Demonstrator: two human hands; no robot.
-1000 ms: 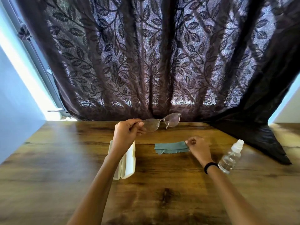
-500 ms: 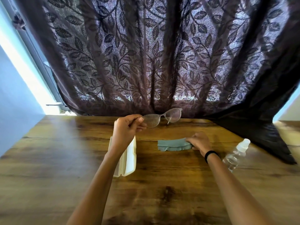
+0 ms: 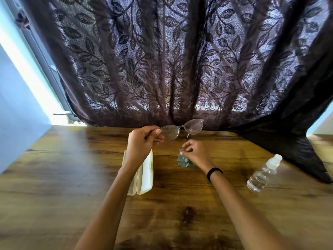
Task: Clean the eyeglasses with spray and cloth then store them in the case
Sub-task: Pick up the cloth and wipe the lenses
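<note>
Now the left hand [image 3: 142, 143] grips the eyeglasses [image 3: 182, 128] above the counter [image 3: 72, 177]; the right hand [image 3: 195, 152] pinches the cloth [image 3: 184, 162].

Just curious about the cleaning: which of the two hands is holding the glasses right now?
The left hand: it pinches the eyeglasses by one end above the table. The right hand grips the green cloth instead.

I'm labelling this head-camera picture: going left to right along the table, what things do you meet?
White glasses case → left hand → eyeglasses it holds → green cloth pinched by the right hand → black wristband → spray bottle.
</note>
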